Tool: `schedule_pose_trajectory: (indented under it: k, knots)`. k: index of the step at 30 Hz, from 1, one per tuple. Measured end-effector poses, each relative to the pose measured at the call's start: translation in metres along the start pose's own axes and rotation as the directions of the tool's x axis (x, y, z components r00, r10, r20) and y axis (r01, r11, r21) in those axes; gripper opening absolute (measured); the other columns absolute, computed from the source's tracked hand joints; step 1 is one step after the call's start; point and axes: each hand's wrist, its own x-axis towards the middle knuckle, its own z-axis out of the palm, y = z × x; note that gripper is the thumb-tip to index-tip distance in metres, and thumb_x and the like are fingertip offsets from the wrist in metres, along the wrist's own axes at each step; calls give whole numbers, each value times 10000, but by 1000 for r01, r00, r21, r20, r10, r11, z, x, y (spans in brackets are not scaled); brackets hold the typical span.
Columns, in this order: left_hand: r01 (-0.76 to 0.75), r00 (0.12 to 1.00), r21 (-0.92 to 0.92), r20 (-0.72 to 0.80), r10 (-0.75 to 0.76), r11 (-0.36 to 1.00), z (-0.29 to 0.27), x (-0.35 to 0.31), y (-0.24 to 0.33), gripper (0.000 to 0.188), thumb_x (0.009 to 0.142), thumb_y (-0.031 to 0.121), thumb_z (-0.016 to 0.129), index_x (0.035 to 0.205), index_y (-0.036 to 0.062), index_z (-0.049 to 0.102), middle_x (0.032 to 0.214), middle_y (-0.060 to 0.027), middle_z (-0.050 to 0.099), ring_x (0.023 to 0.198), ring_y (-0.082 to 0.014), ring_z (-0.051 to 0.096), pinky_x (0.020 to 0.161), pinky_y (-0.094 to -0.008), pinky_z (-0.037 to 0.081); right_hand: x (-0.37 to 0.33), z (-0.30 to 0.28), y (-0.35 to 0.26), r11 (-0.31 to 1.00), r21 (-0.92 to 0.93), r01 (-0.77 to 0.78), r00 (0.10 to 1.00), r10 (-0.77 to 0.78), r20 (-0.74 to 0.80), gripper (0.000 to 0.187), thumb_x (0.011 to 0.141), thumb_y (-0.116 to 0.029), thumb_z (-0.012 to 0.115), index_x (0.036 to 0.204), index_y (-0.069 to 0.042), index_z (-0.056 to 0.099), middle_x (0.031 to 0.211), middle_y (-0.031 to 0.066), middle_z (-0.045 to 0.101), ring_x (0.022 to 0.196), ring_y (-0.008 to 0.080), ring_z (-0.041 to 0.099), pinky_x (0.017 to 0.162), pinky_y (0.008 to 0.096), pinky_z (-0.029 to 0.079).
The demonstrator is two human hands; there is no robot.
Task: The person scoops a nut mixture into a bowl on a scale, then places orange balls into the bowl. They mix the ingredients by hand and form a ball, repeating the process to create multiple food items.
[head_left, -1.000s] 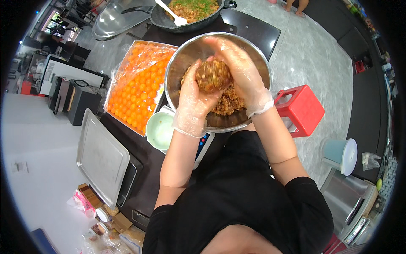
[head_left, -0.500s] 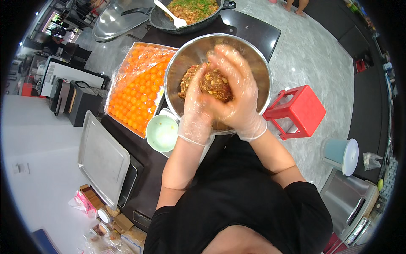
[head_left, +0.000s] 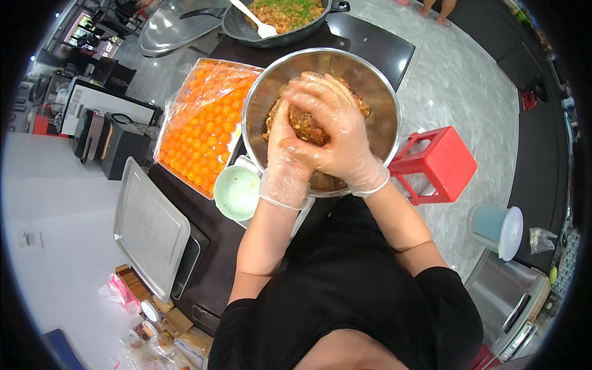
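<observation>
Both my hands wear clear plastic gloves and are cupped together over a steel bowl. Between the palms is a ball of brown filling, sticky and studded with pale bits that look like nuts or seeds. My left hand wraps its near left side. Across its top and right side curve the fingers of my right hand, partly hiding the left fingers. More loose brown mixture shows in the bowl behind the hands.
Left of the bowl lies a film-covered tray of orange yolk-like balls, with a pale green bowl nearer me. A black pan with a white spoon stands beyond. A red stool is at right, a metal tray at left.
My right fingers have folded down from a raised, spread position onto the ball, covering more of it. The hands have closed around it over the bowl.
</observation>
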Motion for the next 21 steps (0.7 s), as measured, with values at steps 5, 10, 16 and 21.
schedule_pose_trajectory:
  k: [5, 10, 16, 21]
  knots:
    - [-14, 998, -101, 57, 19, 995, -22, 1, -19, 404, 1045, 381, 379, 1311, 98, 490, 1262, -89, 559, 1192, -195, 550, 1006, -374, 475, -12, 15, 10, 998, 50, 41, 990, -34, -136, 221, 806, -178, 684, 993, -64, 713, 1045, 111, 688, 1037, 324, 640, 1005, 472, 450]
    - [-44, 998, -171, 36, 51, 984, 8, -13, 6, 381, 1055, 318, 344, 1326, 85, 475, 1342, -119, 515, 1254, -217, 505, 1080, -391, 408, 7, 0, 4, 796, 573, -194, 966, 255, -27, 361, 854, -185, 659, 1176, -25, 631, 1258, 134, 609, 1220, 279, 547, 1057, 409, 402]
    - [-38, 973, -95, 221, 59, 995, 0, -23, 7, 487, 1051, 355, 324, 1427, 52, 383, 1404, -148, 474, 1292, -290, 472, 1109, -444, 369, -7, 10, 3, 814, 535, -226, 937, 331, -108, 560, 727, -63, 760, 1250, -20, 565, 1302, 135, 553, 1245, 284, 505, 1058, 389, 394]
    - [-12, 998, 154, -58, 22, 988, 16, -20, 24, 425, 1030, 373, 415, 1293, 57, 522, 1298, -117, 567, 1210, -246, 546, 1033, -419, 449, -5, 4, 0, 939, 339, -55, 997, 67, -24, 429, 765, -133, 720, 1170, -29, 625, 1231, 141, 615, 1152, 298, 585, 1054, 434, 395]
